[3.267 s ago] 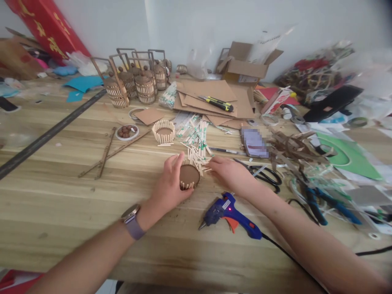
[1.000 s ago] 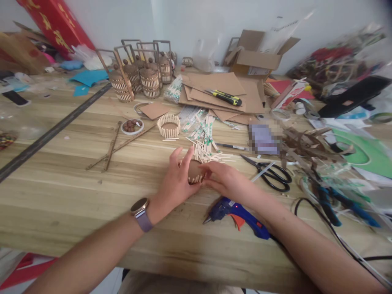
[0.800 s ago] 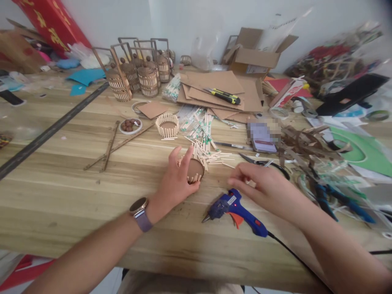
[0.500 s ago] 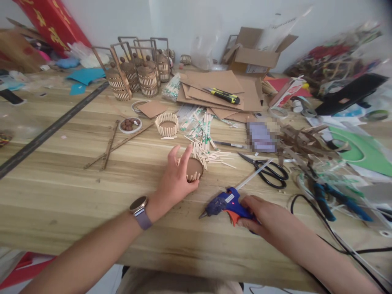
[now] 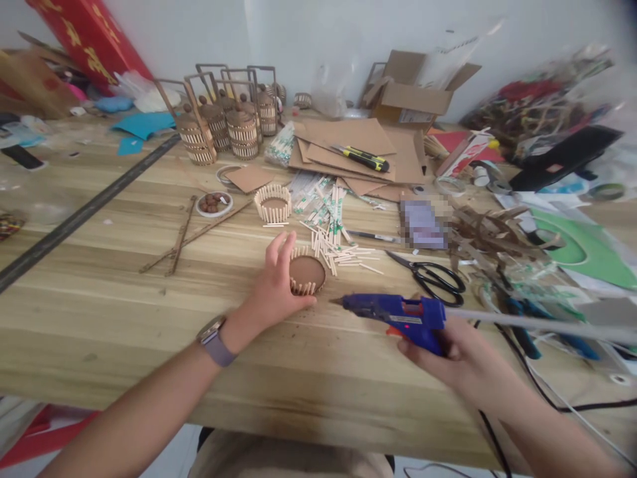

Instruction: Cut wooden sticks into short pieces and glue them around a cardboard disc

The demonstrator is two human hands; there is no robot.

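Over the table (image 5: 124, 312), the glue gun (image 5: 381, 307) points leftward, long axis crosswise.

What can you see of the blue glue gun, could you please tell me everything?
The glue gun has a blue body, plastic by its look, and a dark, narrow nozzle. An orange trigger sits below; a pale label and a lit red light mark its side. A translucent glue stick extends from the back. The right hand grips its handle, the nozzle pointing left in the picture, apart from the round brown base.
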